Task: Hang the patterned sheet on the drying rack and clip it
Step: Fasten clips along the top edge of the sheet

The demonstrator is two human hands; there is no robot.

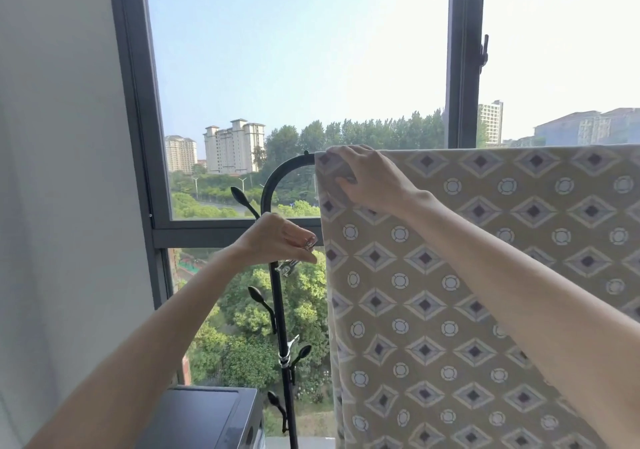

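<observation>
The patterned sheet (pixel 450 275), beige with diamonds and circles, hangs over the top bar of the black drying rack (pixel 277 185) and fills the right half of the view. My right hand (pixel 367 178) grips the sheet's top left corner at the bar. My left hand (pixel 280 240) is lower and to the left, by the rack's upright pole, pinching a clear plastic clip (pixel 294 259) between thumb and fingers. Another clear clip (pixel 289 351) is clamped lower on the pole.
The rack's pole carries several black leaf-shaped hooks (pixel 258 296). A dark box-like appliance (pixel 204 417) stands at the bottom left. Behind the rack is a large window with a dark frame (pixel 145 136); a white wall (pixel 59 171) is at left.
</observation>
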